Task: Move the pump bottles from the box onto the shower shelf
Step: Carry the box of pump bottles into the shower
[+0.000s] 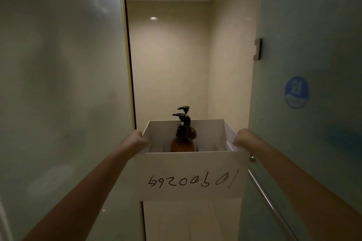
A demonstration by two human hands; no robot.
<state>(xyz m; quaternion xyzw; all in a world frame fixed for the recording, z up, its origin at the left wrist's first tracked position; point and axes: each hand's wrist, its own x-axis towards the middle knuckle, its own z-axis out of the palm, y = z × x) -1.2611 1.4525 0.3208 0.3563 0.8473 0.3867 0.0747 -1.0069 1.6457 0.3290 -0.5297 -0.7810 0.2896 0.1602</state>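
Between our two grips the box (188,135) looks like matt white card or thin board, smooth, with handwritten ink on the paper-like flap toward us. Inside it, ahead of our grips, both pump bottles (182,143) show glossy amber bodies and matt black plastic pumps. Outside our left grip the frosted glass panel (58,84) looks smooth with a soft sheen.
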